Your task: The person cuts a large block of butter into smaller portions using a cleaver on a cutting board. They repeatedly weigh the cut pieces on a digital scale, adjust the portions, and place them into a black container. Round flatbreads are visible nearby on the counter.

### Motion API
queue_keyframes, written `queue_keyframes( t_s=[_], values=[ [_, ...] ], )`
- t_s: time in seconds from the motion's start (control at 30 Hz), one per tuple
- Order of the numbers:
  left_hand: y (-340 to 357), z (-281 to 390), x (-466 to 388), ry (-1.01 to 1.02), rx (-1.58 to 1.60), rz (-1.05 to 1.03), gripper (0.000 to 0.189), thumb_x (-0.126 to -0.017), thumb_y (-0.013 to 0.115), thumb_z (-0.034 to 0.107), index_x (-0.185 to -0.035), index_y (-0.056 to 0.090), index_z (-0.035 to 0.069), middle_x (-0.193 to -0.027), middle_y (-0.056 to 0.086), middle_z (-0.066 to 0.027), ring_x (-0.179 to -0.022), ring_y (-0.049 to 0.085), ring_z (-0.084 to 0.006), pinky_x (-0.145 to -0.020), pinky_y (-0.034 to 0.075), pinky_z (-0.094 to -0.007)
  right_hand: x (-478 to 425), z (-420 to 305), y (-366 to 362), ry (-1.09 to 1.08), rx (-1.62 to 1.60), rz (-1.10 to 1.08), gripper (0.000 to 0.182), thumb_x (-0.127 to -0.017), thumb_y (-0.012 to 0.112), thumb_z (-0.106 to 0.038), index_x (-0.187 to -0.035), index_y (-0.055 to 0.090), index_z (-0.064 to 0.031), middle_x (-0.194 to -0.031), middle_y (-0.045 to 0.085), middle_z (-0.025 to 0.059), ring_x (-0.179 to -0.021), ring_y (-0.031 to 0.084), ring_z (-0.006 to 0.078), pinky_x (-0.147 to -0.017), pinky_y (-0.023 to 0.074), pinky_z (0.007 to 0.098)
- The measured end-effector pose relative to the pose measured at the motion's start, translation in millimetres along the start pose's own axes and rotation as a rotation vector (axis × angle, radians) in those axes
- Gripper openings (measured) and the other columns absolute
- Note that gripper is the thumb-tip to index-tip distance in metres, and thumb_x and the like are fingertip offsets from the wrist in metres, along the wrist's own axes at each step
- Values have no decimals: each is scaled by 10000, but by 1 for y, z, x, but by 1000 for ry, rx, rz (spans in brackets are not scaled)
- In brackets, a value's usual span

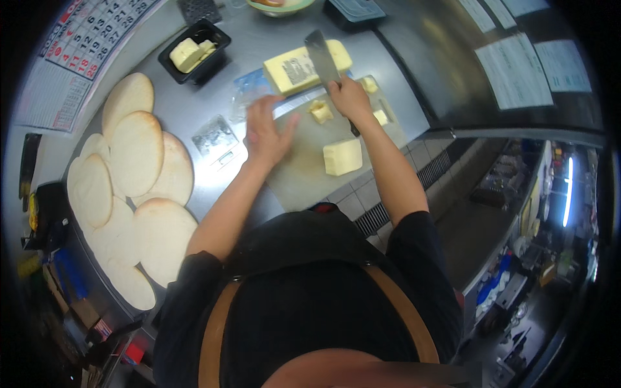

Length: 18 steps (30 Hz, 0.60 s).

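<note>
My right hand grips a broad-bladed kitchen knife, its blade lying across a large block of pale yellow cheese that bears a printed label. Fingers apart and slightly blurred, my left hand is empty beside the near left end of the block. Below the hands is a pale cutting board. On it are a thick cut chunk, an irregular piece and smaller pieces near its right edge. Blue-printed plastic wrapping lies partly under the large block.
Several round flat dough bases overlap at the left. A black tub holds yellow chunks. A small digital scale stands left of the board. At the back are a lidded container and a bowl on the steel table.
</note>
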<state>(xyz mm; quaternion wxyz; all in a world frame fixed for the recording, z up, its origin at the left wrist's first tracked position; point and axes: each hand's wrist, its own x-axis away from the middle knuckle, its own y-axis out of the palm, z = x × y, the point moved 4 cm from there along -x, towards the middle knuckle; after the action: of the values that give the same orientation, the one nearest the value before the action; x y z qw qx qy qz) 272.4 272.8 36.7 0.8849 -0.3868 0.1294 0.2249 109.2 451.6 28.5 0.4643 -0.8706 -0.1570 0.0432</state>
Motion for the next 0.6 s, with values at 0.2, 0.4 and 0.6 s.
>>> queue_keyframes(
  t_s=[0.2,0.4,0.6],
  values=[
    [89,81,84,495,-75,-471,794,-758,824,374,-1409,488,69,-1315,544,-170,-1219,501,-368,-1027,416,-502,60,28,-82,-43,-112,275,355,-974,590,-343,-1074,640,-6,-836,686,196,-741,654,338,-696,528,431],
    [119,99,77,217,-94,-731,840,-720,829,291,-1440,454,76,-1298,548,-183,-1225,507,-346,-1027,425,-464,228,138,-104,317,-420,407,283,-1021,586,-280,-1058,628,-2,-586,525,25,-470,514,112,-430,425,282],
    [58,58,86,143,-118,-554,890,-698,861,338,-1442,449,79,-1298,546,-176,-1211,524,-359,-1037,437,-470,326,178,-79,580,-597,328,288,-1021,586,-256,-1092,605,23,-551,501,27,-401,461,120,-385,401,296]
  ],
)
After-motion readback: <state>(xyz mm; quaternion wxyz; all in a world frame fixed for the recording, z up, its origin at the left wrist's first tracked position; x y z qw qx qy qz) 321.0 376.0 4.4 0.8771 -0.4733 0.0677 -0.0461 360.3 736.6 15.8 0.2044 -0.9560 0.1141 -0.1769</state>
